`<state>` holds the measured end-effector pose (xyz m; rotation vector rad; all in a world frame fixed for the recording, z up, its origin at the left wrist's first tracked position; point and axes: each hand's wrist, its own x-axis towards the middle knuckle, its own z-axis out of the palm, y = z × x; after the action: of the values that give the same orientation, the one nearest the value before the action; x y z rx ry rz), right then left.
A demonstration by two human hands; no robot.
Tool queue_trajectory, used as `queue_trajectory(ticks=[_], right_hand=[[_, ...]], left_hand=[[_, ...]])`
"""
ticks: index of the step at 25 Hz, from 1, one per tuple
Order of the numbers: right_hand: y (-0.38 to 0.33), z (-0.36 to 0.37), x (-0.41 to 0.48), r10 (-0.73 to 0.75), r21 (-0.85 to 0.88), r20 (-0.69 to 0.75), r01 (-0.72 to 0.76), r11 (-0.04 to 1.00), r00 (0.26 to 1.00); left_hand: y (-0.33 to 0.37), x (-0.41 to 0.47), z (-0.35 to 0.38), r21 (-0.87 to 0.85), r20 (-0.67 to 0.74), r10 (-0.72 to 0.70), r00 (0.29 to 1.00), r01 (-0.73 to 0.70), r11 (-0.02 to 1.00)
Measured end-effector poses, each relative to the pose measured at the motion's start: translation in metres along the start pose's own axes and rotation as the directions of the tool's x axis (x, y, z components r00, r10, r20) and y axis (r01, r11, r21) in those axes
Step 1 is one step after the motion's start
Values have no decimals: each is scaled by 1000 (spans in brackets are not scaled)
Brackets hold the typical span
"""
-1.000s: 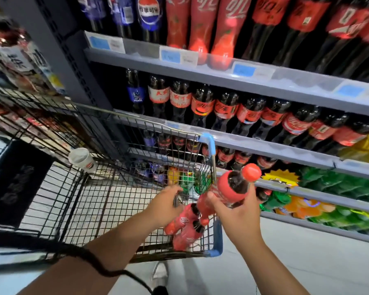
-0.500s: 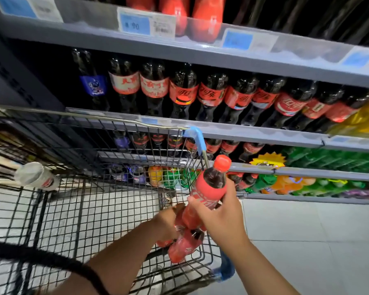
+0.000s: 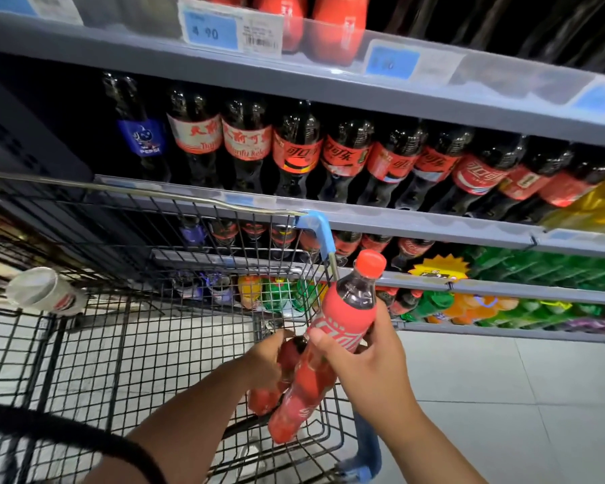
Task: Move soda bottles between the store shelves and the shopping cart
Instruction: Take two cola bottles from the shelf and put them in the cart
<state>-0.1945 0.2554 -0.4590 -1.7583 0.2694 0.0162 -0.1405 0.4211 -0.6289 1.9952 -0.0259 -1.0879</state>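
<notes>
Head view: the right hand [image 3: 371,365] had its grip clenched round a red-labelled cola bottle [image 3: 350,309], upright beside the shopping cart's [image 3: 316,227] blue right corner. The left hand [image 3: 269,361] grasped a second bottle [image 3: 289,356] inside the wire basket. Grey store shelves [image 3: 329,89] of dark soda rose beyond, with pale tiled floor [image 3: 521,396] at right.

Cart [image 3: 189,201] in front of me; shelves [image 3: 399,94] behind it and to its right. My right hand [image 3: 374,372] holds a bottle [image 3: 350,316] at the cart's right corner. My left hand [image 3: 269,361], just left, grips other bottles [image 3: 294,406] inside the cart. Cup [image 3: 42,291] at the cart's left side.
</notes>
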Motion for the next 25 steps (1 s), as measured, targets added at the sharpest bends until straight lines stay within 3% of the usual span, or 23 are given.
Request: queue_trajectory(ticks=[8, 14, 21, 25], right_hand=[[-5, -12, 4, -57, 28, -102, 60, 998, 993], [-3, -9, 10, -54, 37, 0, 54, 998, 999], [-18, -5, 19, -24, -9, -66, 23, 1000, 998], [-36, -8, 23, -44, 11, -64, 45, 999, 997]], left_hand=[[-3, -4, 11, -46, -286, 135, 949, -154, 987], [-19, -14, -2, -154, -326, 111, 939, -169, 974], [-25, -33, -24, -202, -321, 169, 932, -242, 949], [-14, -61, -53, -486, -288, 139, 947, -270, 831]])
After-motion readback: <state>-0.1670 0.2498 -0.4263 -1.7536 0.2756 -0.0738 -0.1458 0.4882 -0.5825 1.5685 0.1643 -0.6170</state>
